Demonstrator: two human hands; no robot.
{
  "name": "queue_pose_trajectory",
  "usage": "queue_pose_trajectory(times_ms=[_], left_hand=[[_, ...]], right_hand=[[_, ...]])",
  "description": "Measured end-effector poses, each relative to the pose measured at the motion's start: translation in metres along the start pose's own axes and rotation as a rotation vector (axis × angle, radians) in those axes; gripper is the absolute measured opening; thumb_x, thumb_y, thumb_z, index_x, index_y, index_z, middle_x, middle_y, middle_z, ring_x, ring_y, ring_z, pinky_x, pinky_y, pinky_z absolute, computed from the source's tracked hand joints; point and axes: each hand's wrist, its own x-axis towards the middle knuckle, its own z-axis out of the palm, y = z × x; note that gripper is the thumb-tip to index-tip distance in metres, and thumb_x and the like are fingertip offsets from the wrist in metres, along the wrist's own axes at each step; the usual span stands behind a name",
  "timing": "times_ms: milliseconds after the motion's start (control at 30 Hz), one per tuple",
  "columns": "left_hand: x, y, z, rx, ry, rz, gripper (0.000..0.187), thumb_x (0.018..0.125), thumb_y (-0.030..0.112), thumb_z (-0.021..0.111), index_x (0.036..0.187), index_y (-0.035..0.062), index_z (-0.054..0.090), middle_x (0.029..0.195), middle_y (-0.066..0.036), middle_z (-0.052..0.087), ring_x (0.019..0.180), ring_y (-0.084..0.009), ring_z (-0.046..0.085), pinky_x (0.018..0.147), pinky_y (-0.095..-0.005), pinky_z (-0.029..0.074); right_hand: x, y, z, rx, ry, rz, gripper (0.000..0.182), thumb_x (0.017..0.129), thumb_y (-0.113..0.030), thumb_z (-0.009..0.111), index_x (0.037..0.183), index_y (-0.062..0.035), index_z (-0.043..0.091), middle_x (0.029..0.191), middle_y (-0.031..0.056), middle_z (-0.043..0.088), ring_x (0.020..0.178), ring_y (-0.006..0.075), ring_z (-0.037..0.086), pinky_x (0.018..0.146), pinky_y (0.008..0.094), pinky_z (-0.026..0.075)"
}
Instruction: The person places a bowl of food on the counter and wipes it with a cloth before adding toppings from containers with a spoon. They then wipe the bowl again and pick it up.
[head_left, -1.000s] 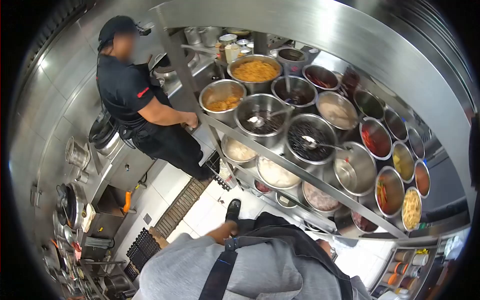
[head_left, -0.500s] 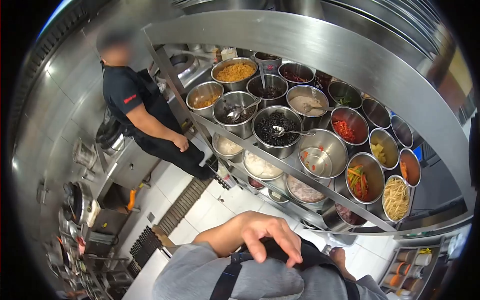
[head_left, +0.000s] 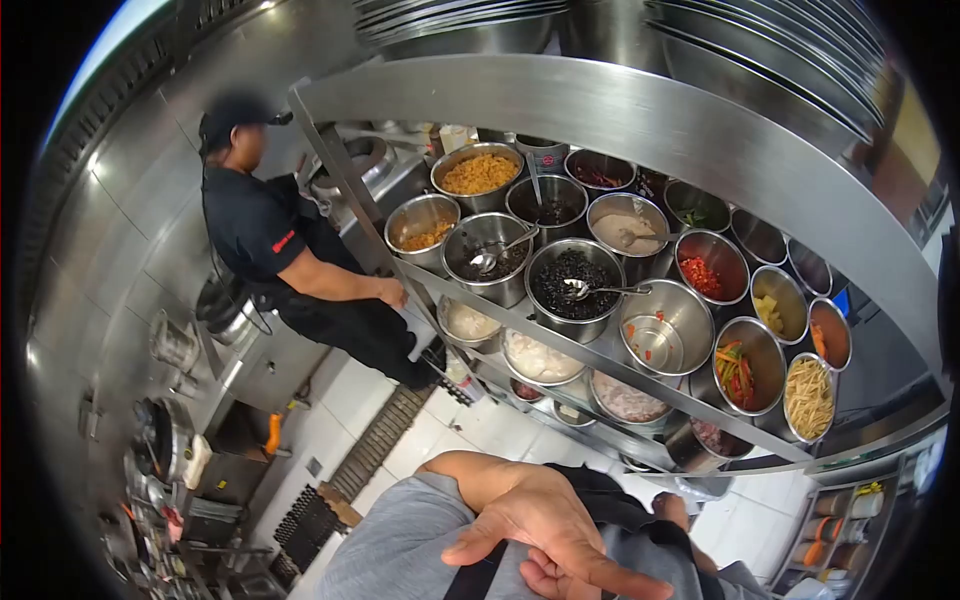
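Note:
My left hand is raised in front of my chest, palm turned up. Its thumb and index finger stretch out while the other fingers curl loosely, and nothing lies in it. Part of my right hand shows lower right beside my dark apron; its fingers are too small and dark to make out. Beyond both hands stands a steel rack with metal pots, among them a nearly empty pot with a few red bits and a pot of black chopped food with a spoon.
A co-worker in black stands at the left by the rack. Pots of red chopped peppers, pale strips and orange food fill the top shelf. A steel rail arches above. A floor drain grate runs across the tiles.
My left hand has turned from palm down to palm up and reaches farther right and down. The view has shifted slightly, and the co-worker's head has turned toward the rack.

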Motion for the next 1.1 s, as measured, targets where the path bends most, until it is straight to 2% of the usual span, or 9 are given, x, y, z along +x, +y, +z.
queue_pose_trajectory(times_ms=[100, 367, 467, 500, 600, 633, 700, 900, 1100], left_hand=[[0.012, 0.006, -0.008, -0.072, -0.129, 0.063, 0.118, 0.074, 0.039, 0.076, 0.139, -0.0127, -0.009, 0.06, -0.001, 0.04, 0.048, -0.007, 0.036, 0.047, -0.0206, 0.03], [0.045, -0.035, -0.028, -0.172, -0.023, 0.015, 0.102, 0.075, 0.029, 0.077, 0.138, -0.0165, 0.01, 0.063, -0.004, 0.044, 0.046, -0.0092, 0.04, 0.053, -0.0258, 0.038], [0.068, -0.04, -0.065, 0.17, -0.243, -0.389, 0.067, 0.076, 0.026, 0.076, 0.119, -0.0171, 0.048, 0.079, -0.016, 0.059, 0.056, -0.0158, 0.053, 0.053, -0.0319, 0.044], [0.08, -0.075, -0.068, 0.301, -0.184, 0.046, 0.044, 0.08, 0.023, 0.073, 0.105, -0.0102, 0.06, 0.083, -0.019, 0.061, 0.064, -0.024, 0.058, 0.054, -0.0332, 0.045], [0.113, -0.105, -0.109, 0.356, -0.289, -0.324, 0.033, 0.088, 0.022, 0.062, 0.107, -0.0055, 0.062, 0.088, -0.021, 0.062, 0.079, -0.0369, 0.06, 0.065, -0.0412, 0.048], [0.118, -0.139, -0.127, 0.354, -0.276, -0.2, 0.039, 0.083, 0.019, 0.068, 0.113, -0.0047, 0.06, 0.083, -0.016, 0.061, 0.06, -0.0228, 0.055, 0.054, -0.0332, 0.046], [0.149, -0.17, -0.159, 0.286, -0.191, -0.44, 0.013, 0.082, 0.0, 0.063, 0.094, 0.0, 0.069, 0.091, -0.015, 0.064, 0.072, -0.0289, 0.062, 0.06, -0.0338, 0.049], [0.191, -0.292, -0.222, 0.79, 0.258, -0.923, 0.019, 0.082, 0.003, 0.063, 0.101, -0.0018, 0.067, 0.083, -0.009, 0.066, 0.073, -0.0168, 0.06, 0.064, -0.0269, 0.046], [0.227, -0.384, -0.276, 0.233, -0.099, -1.002, 0.033, 0.081, 0.0, 0.062, 0.114, -0.0029, 0.061, 0.09, -0.015, 0.064, 0.079, -0.0207, 0.06, 0.071, -0.0315, 0.047]], right_hand=[[-0.008, 0.041, 0.02, 0.085, -0.099, 0.016, 0.021, 0.078, -0.019, 0.053, 0.082, -0.008, 0.07, 0.081, 0.0219, 0.065, 0.08, 0.0383, 0.064, 0.073, 0.0458, 0.051], [-0.01, 0.077, 0.045, 0.102, -0.105, -0.036, 0.022, 0.077, -0.026, 0.059, 0.085, -0.0089, 0.07, 0.081, 0.0171, 0.066, 0.08, 0.0355, 0.064, 0.072, 0.0459, 0.05], [-0.015, 0.117, 0.045, 0.122, -0.089, -0.02, 0.025, 0.076, -0.031, 0.061, 0.085, -0.0103, 0.071, 0.082, 0.0139, 0.068, 0.083, 0.033, 0.065, 0.075, 0.0437, 0.05], [-0.031, 0.138, 0.043, 0.146, -0.059, 0.029, 0.026, 0.076, -0.033, 0.062, 0.085, -0.0107, 0.071, 0.082, 0.0129, 0.068, 0.084, 0.0322, 0.065, 0.076, 0.043, 0.05], [-0.095, 0.166, 0.011, 0.117, 0.142, 0.067, 0.021, 0.078, -0.018, 0.054, 0.071, -0.0023, 0.066, 0.076, 0.0238, 0.062, 0.073, 0.0399, 0.061, 0.063, 0.0491, 0.048], [-0.105, 0.167, -0.011, 0.343, 0.165, 0.317, 0.022, 0.078, -0.019, 0.052, 0.074, -0.003, 0.066, 0.079, 0.024, 0.062, 0.074, 0.0402, 0.061, 0.067, 0.0489, 0.049], [-0.134, 0.205, -0.029, 0.262, 0.305, 0.376, 0.023, 0.078, -0.02, 0.05, 0.08, -0.0059, 0.069, 0.082, 0.0208, 0.064, 0.079, 0.0378, 0.063, 0.076, 0.0465, 0.05], [-0.245, 0.329, -0.041, 0.301, 0.214, 0.875, 0.023, 0.075, -0.015, 0.053, 0.087, -0.0019, 0.068, 0.094, 0.0224, 0.065, 0.091, 0.036, 0.063, 0.083, 0.0435, 0.05], [-0.359, 0.396, -0.003, 0.384, 0.288, 1.173, 0.021, 0.073, -0.014, 0.054, 0.083, -0.002, 0.069, 0.093, 0.0207, 0.066, 0.091, 0.0346, 0.063, 0.082, 0.042, 0.051]])
